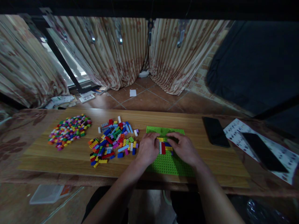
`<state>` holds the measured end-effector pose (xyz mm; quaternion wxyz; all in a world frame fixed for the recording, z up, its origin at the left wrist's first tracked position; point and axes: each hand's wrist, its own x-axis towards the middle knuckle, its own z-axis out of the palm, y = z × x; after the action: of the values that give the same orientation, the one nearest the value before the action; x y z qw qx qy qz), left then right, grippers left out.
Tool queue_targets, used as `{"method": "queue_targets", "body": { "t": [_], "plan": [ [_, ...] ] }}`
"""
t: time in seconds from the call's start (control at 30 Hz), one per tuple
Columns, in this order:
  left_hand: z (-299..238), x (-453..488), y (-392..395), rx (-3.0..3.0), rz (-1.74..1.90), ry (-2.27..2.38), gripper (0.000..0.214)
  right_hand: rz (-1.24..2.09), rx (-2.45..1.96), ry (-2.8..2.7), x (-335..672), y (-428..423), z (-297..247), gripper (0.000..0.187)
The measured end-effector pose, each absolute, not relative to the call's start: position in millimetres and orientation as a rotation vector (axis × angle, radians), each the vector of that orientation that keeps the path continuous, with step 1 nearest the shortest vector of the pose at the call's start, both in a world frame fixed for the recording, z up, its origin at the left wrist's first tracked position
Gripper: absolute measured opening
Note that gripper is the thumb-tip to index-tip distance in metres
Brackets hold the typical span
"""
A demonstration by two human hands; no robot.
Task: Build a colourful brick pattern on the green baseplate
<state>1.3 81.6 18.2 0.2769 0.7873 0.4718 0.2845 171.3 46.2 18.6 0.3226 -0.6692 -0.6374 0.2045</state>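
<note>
A green studded baseplate lies on the wooden board, and a small cluster of building bricks in red, white, yellow and blue sits on its middle. From the left, my left hand reaches in with curled fingers, its tips at the cluster's upper left edge. My right hand comes from the other side, thumb and forefinger bent against the cluster's upper right. Both hands are closed at the bricks; the exact pieces under the fingertips are partly hidden.
Left of the baseplate spreads a pile of mixed bricks; farther left lies a heap of tiny coloured pieces. A black phone rests on the board's right. Beyond it, another dark device lies on a printed sheet.
</note>
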Motion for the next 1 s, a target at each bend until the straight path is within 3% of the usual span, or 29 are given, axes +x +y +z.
{"method": "queue_targets", "body": {
  "t": [1.0],
  "plan": [
    [17.3, 3.5, 77.6, 2.244, 0.732, 1.163, 0.032, 0.487, -1.706, -1.800, 174.2, 50.7, 11.8, 0.019]
  ]
}}
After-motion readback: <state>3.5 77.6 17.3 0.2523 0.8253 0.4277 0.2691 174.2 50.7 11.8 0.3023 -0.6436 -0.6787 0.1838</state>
